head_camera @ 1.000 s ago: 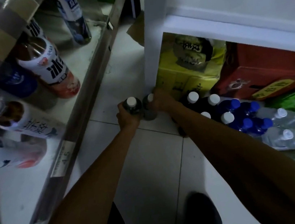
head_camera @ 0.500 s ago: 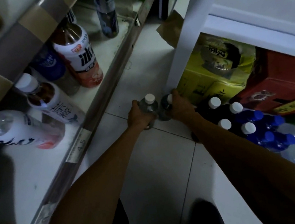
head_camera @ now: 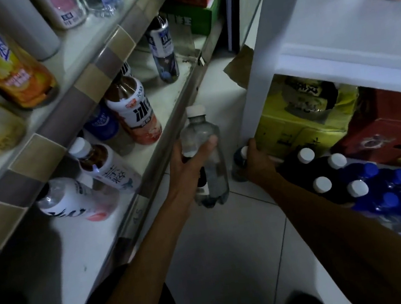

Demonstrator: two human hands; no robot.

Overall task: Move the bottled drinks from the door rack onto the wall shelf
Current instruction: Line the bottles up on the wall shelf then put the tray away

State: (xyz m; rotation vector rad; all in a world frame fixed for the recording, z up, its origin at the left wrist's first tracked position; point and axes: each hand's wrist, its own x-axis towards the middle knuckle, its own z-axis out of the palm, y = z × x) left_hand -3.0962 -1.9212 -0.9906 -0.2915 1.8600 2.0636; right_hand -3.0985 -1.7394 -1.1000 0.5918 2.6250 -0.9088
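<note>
My left hand (head_camera: 190,158) grips a clear bottle with a white cap (head_camera: 202,136), lifted off the floor and held upright beside the front edge of the wall shelf (head_camera: 144,159) on the left. My right hand (head_camera: 257,162) is curled round a second dark bottle with a white cap (head_camera: 238,164), which stands low by the white post of the door rack (head_camera: 257,87). More white-capped dark bottles (head_camera: 321,173) and blue-capped bottles (head_camera: 385,192) stand in the rack's bottom right.
The wall shelf holds several bottles, among them an iced tea bottle (head_camera: 134,112) and two lying white-labelled ones (head_camera: 103,165). A yellow pack (head_camera: 300,117) and a red box (head_camera: 384,126) fill the rack's lower bay. Tiled floor (head_camera: 233,245) runs between shelf and rack.
My left hand has raised its clear bottle from the floor up toward the wall shelf's edge. My right hand stays low on the other bottle. The view has tilted upward.
</note>
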